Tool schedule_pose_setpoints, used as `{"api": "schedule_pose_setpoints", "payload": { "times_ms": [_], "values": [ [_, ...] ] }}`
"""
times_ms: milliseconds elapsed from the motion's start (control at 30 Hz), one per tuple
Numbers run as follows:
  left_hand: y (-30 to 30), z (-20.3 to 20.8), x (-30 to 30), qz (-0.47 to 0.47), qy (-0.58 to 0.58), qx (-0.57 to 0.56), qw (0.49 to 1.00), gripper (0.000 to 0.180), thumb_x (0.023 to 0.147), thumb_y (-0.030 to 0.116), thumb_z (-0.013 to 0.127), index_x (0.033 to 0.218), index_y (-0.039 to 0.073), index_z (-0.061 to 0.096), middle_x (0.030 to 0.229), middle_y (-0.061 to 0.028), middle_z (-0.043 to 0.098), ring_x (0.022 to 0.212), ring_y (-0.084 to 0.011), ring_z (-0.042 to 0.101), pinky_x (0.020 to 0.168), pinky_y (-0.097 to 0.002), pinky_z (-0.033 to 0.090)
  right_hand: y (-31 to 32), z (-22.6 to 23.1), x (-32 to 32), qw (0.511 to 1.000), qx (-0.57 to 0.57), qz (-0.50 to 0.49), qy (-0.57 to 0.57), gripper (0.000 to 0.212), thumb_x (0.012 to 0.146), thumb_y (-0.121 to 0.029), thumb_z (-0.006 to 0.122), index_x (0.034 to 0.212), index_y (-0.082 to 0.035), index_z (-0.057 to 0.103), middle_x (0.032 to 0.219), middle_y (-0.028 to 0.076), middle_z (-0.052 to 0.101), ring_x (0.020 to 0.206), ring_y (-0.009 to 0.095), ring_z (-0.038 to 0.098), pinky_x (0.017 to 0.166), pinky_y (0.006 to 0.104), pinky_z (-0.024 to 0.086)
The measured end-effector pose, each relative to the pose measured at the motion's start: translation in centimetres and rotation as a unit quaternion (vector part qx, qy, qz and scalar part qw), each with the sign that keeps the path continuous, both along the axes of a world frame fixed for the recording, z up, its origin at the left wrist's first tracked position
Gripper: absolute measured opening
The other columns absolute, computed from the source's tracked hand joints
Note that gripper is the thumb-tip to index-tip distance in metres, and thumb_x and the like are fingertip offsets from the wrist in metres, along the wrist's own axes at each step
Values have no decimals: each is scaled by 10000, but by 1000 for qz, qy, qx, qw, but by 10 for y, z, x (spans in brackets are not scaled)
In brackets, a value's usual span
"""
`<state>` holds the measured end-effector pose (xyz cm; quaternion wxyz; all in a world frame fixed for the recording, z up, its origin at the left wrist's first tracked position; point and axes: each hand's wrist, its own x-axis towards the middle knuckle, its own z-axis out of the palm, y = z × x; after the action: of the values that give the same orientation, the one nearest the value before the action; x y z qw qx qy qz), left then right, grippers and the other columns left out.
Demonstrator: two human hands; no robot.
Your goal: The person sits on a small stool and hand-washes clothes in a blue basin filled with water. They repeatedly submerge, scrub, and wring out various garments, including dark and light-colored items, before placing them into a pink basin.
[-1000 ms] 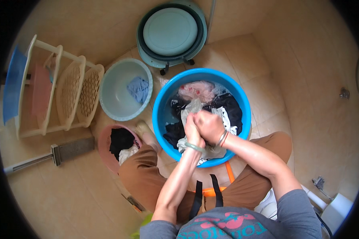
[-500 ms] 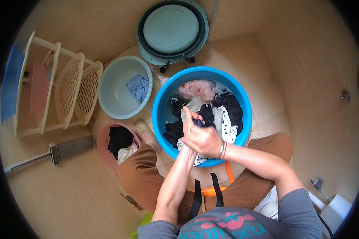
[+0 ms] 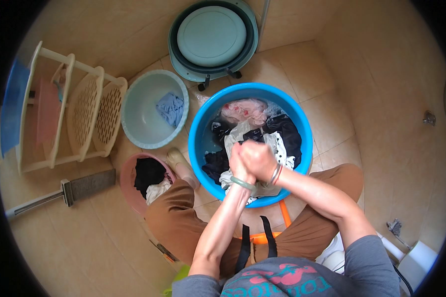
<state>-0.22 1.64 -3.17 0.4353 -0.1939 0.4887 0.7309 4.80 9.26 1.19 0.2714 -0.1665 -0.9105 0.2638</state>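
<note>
My left hand (image 3: 239, 167) and my right hand (image 3: 258, 159) are pressed together above the near half of a blue tub (image 3: 195, 157). Both are closed, the right lying over the left. A dark garment (image 3: 253, 134) shows just beyond the knuckles; the part between my palms is hidden. Around it in soapy water lie a pink garment (image 3: 245, 111), grey-white cloth (image 3: 233, 140), a black garment (image 3: 288, 134) and a white cloth with black dots (image 3: 281, 150). A green bangle (image 3: 243, 185) circles my left wrist.
Left of the tub stand a pale basin (image 3: 139, 121) with a blue cloth (image 3: 170, 109) and a pink bucket (image 3: 129, 185) holding dark and white clothes. A folded basin (image 3: 212, 35) leans at the back. A cream rack (image 3: 86, 111) and a brush (image 3: 89, 187) are at far left.
My right hand has turned and closed over the left, whose fingers pointed up before. The dark cloth seen between them is now mostly covered. The bangle has come into sight on my left wrist.
</note>
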Motion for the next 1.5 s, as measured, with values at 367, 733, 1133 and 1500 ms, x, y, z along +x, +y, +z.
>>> {"api": "schedule_pose_setpoints", "payload": {
  "times_ms": [367, 733, 1133, 1500],
  "values": [
    [28, 43, -99, -62, 426, -40, 902, 391, 1015, 336, 453, 835, 18, 593, 821, -10, 575, 788, -108, 492, 777, -262, 388, 100, 23, -10, 666, -715, -100, 190, 243, 922, -272, 647, 787, -74, 604, 815, -69, 547, 797, 33, 482, 762, 203, 395],
    [-1, -114, -90, -507, 634, -292, 506, 590, 898, 401, 576, 1447, 341, 369, 1588, -108, 82, 1444, -376, 105, 1099, -643, 146, 69, -164, -19, 954, -114, 28, -278, 642, 795, -368, 698, 1387, -298, 462, 1461, 61, 377, 1274, 361, 389, 1014, 486, 369],
    [27, -170, -115, -613, 534, -357, 460, 552, 878, 243, 571, 1405, 234, 405, 1492, -142, 283, 1363, -392, 271, 1079, -582, 253, 80, -216, -67, 876, -136, 39, -461, 429, 870, -308, 604, 1253, -139, 508, 1192, 224, 553, 1013, 441, 589, 834, 496, 512],
    [69, -203, -144, -642, 522, -360, 431, 381, 898, 269, 536, 1273, 204, 549, 1290, -166, 512, 1164, -334, 522, 976, -513, 408, 88, -274, -62, 865, -211, 66, -451, 307, 937, -296, 473, 1140, -119, 621, 1036, 207, 666, 936, 344, 659, 813, 471, 520]
  ]
}}
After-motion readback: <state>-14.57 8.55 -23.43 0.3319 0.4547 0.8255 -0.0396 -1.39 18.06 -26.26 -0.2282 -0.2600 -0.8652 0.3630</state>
